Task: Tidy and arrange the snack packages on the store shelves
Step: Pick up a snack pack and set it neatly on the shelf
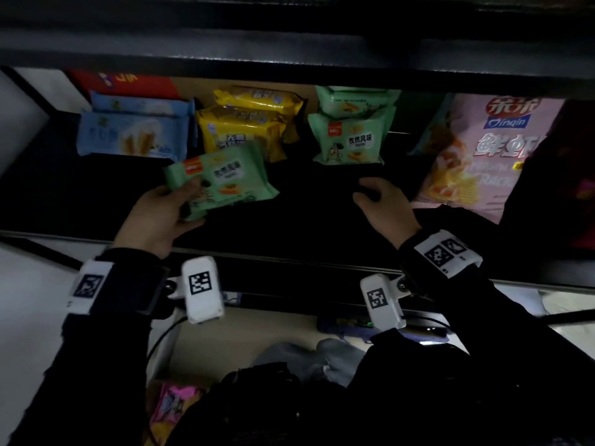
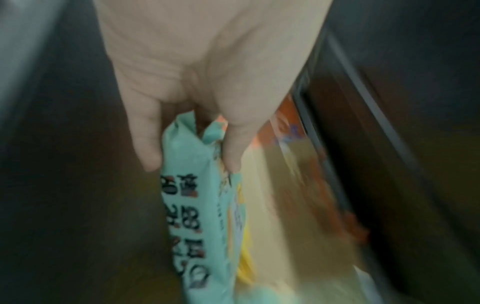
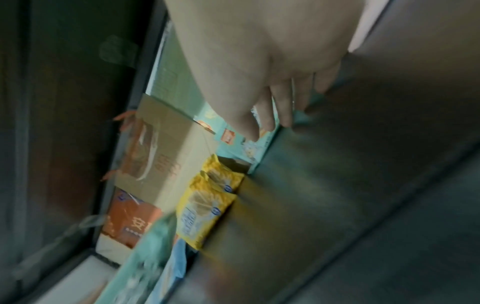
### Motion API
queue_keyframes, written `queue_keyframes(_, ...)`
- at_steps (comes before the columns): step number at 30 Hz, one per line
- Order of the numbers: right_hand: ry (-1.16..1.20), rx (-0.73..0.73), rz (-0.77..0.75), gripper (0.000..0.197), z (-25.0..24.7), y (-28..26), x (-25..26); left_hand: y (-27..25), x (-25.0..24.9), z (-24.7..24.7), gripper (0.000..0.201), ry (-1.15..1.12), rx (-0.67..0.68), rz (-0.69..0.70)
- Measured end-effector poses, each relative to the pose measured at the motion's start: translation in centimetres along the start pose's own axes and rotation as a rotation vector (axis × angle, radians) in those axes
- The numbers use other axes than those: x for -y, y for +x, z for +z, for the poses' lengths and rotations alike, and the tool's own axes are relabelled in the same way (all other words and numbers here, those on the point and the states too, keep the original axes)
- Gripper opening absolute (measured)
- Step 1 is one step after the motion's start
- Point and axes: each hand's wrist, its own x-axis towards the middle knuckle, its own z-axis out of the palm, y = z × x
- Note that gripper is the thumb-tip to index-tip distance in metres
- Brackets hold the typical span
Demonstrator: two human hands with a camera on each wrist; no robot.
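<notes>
My left hand [image 1: 162,209] clamps a green snack pack [image 1: 222,178] by its near end, thumb on top, holding it tilted above the dark shelf [image 1: 306,207]. My right hand [image 1: 384,201] hangs empty with fingers loosely apart, over the same shelf. Beyond my left hand stand yellow packs [image 1: 244,127] and blue packs [image 1: 133,133]; beyond my right, more green packs [image 1: 351,136], two I think. A pink shrimp-cracker bag [image 1: 476,152] leans to its right.
</notes>
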Motion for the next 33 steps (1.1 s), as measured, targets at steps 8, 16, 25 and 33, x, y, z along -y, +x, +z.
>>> queue_keyframes(8,-0.279,0.003,-0.097,0.04,1.3,-0.2,-0.1,2.4,1.9,-3.9,0.053,0.433,-0.364,-0.004)
queue_keyframes(16,0.008,-0.247,-0.037,0.053,-0.2,2.7,1.7,1.4,1.2,-1.7,0.037,0.427,-0.606,0.478)
queue_keyframes(25,0.186,-0.169,0.193,0.08,-1.3,9.0,2.6,0.3,2.0,9.5,0.02,0.35,0.058,0.525)
queue_keyframes(33,0.507,-0.132,0.103,0.062,-1.3,3.4,0.9,1.9,3.5,14.0,0.045,0.343,0.308,0.191)
